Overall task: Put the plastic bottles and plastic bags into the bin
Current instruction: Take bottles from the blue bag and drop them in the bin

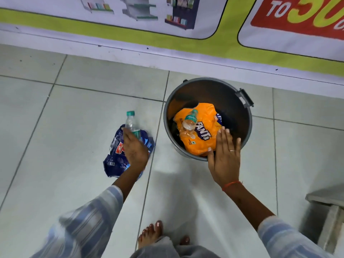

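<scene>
This looks like a shop or a showroom, probably one that sells display racks. A large printed banner (pixel 186 25) runs along the base of the wall just behind the grey bin (pixel 247 116). It carries pictures of store shelving units, some stocked with goods, and a red offer panel with big yellow numerals, cut off at the frame edge. In front of the banner lies a floor (pixel 83 108) of pale, glossy square tiles, the plain hard flooring common in retail premises.
</scene>
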Available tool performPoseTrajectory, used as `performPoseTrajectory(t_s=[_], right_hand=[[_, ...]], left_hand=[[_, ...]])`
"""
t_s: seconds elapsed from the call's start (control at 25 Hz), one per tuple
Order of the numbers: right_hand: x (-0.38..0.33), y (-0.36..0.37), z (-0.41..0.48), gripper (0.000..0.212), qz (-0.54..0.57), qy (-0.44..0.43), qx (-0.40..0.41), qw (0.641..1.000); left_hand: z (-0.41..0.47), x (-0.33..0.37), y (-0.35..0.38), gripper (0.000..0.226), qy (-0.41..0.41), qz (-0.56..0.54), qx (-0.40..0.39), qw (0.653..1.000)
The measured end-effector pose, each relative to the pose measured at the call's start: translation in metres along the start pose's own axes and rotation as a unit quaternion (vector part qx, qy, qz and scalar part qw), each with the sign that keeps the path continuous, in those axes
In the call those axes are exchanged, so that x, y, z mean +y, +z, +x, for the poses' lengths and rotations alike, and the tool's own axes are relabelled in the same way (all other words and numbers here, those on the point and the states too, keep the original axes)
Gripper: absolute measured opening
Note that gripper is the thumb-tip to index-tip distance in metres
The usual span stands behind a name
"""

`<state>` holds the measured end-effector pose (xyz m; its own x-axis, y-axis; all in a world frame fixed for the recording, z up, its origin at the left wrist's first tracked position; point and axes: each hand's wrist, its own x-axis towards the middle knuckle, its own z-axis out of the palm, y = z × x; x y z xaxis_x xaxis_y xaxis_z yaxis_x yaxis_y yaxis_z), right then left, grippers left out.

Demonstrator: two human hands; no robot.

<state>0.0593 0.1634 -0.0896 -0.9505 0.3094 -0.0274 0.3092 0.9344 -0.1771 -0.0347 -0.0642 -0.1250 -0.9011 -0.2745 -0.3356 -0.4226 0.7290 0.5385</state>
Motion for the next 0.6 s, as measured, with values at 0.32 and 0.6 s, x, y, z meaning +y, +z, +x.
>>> performPoseTrajectory(t_s=[0.32, 0.6], right_hand=[[-0.003, -0.024, 0.001, 0.062, -0.020, 0.032, -0.105, 0.994], [-0.014, -0.030, -0.004, 0.056, -0.003, 0.036, -0.087, 0.996]], left_hand=[[-0.087, 0.162, -0.026, 0.077, 0.243, 0.036, -0.105, 0.964], [-0.090, 0.141, -0.007, 0.067, 0.285, 0.156, -0.048, 0.945]])
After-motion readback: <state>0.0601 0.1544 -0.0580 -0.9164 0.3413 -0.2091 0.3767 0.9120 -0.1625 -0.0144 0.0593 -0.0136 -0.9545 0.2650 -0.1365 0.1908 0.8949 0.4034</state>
